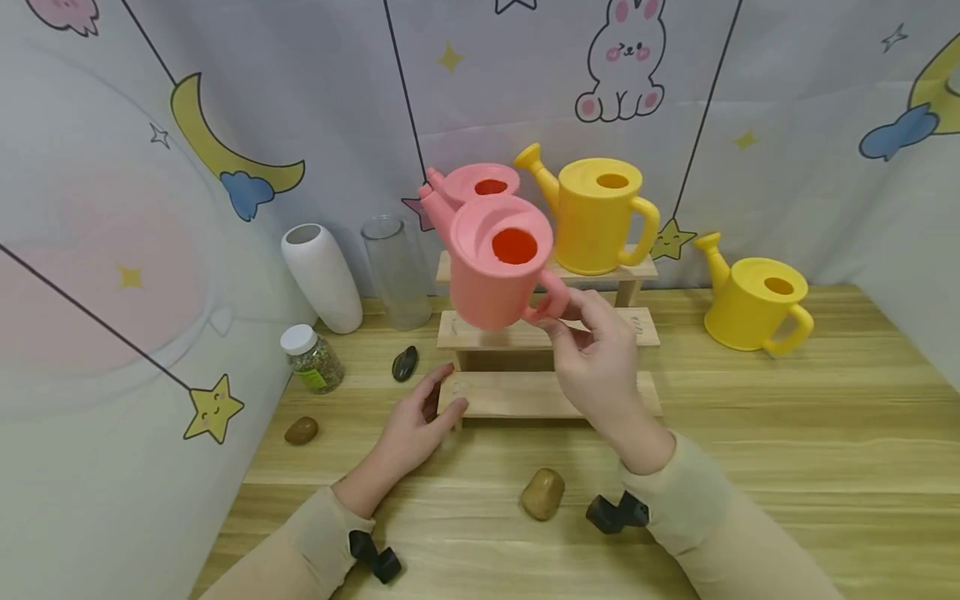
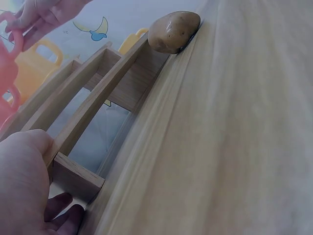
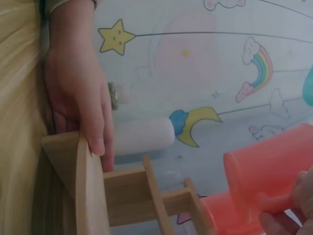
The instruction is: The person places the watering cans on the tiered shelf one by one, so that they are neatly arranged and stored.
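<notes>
My right hand (image 1: 598,358) pinches the handle of a pink watering can (image 1: 491,287), which is raised in front of the tiered wooden stand (image 1: 517,393). Behind it, a second pink watering can (image 1: 480,177) is partly hidden on the top step, beside a yellow watering can (image 1: 592,221). At the left end of the lowest step, my left hand (image 1: 415,425) holds the stand. In the left wrist view its thumb (image 2: 36,139) lies over the step's edge, with the fingers curled around the end board.
Another yellow watering can (image 1: 753,307) stands right of the stand. To the left are a white vase (image 1: 326,279), a clear glass vase (image 1: 397,275), a white-lidded jar (image 1: 315,367), a black stone (image 1: 405,364) and a brown stone (image 1: 302,431). A larger stone (image 1: 543,493) lies in front.
</notes>
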Demonstrator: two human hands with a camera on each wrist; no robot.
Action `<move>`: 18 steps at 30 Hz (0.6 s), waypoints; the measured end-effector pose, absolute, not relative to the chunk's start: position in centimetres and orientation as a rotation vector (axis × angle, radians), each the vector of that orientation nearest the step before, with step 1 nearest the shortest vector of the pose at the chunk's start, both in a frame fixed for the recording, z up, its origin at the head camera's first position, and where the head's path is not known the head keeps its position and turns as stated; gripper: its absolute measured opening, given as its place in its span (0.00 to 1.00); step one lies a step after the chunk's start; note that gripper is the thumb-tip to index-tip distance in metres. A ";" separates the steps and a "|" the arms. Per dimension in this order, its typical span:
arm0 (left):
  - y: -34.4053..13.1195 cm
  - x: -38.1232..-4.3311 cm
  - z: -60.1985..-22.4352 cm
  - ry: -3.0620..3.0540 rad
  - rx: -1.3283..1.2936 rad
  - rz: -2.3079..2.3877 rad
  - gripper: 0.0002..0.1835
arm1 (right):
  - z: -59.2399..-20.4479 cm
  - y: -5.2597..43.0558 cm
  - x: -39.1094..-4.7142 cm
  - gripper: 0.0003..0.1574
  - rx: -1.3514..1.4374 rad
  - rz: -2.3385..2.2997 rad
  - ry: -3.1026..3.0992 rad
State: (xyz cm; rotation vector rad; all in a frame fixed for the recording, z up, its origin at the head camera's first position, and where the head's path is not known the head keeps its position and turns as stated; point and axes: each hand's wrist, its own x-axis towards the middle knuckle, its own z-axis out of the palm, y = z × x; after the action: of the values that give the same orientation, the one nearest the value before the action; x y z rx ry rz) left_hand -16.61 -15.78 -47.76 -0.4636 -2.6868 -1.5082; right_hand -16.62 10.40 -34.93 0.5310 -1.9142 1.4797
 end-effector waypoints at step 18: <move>-15.8 -16.8 -47.9 -2.682 -0.479 -1.445 0.34 | -37.6 9.2 -17.3 0.16 0.521 1.460 -2.132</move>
State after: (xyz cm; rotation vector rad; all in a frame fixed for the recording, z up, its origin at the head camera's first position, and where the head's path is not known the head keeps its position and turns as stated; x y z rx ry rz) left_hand -16.81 -15.79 -47.89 -0.4787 -2.6820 -1.4452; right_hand -17.32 9.20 -37.60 0.5214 -2.1323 1.4603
